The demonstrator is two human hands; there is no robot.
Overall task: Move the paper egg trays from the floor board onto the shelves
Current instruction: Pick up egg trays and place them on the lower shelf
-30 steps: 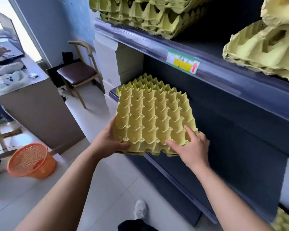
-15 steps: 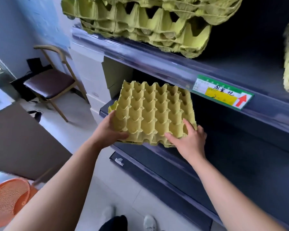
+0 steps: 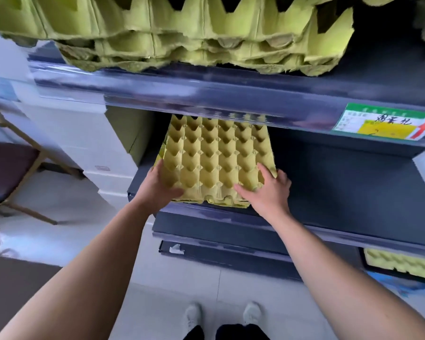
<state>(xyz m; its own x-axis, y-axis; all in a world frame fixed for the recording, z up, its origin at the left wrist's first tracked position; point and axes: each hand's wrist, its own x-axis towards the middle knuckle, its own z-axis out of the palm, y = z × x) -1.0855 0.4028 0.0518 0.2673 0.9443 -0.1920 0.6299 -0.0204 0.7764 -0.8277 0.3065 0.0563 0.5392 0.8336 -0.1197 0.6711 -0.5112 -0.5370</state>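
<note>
Head view: a yellow paper egg tray [image 3: 219, 163] lies cups-up on the dark middle shelf [image 3: 341, 231], most of it already under the upper shelf [image 3: 206, 94] and its near edge just behind the shelf lip. The left hand [image 3: 157, 187] grips the near-left corner, thumb across the front rim and fingers along the side. The right hand [image 3: 268, 192] is released, its fingers spread fairly straight on top of the near-right corner, pressing rather than clasping.

The step in hand looks like the setting-down of this tray on the shelf. The next move probably calls for a short push to square it, then letting go with both hands and turning back for another tray.

A stack of trays [image 3: 182, 33] sits on the upper shelf, overhanging its front. Another tray [image 3: 400, 263] shows lower right.

On the upper shelf's edge is a green-bordered price label [image 3: 385, 125] with a yellow block, a red arrow pointing up and right, and black handwritten Chinese characters, perhaps 鸡蛋托; the small print is too blurred to read.
</note>
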